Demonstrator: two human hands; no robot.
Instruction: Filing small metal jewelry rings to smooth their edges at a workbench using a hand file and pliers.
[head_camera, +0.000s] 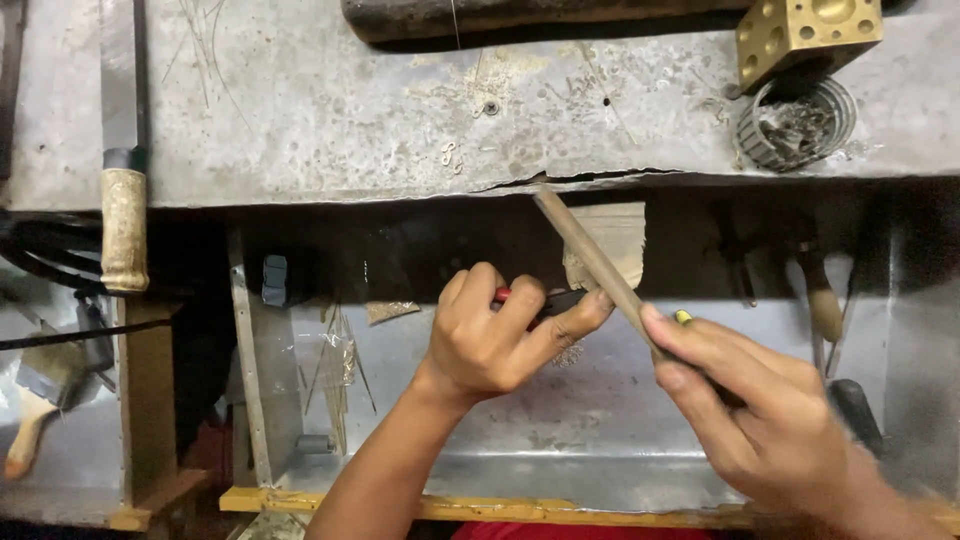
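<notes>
At frame centre my left hand (490, 340) grips red-handled pliers (520, 297) under the desk (330, 120) edge, my right hand (760, 410) holds the file (590, 258); I'd keep strokes flat, light, pliers steady.

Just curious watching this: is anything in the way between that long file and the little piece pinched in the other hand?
Nothing visible. The file in the right hand slants straight over the left hand and its red-handled pliers. The gripped piece itself is too small to make out.
</notes>
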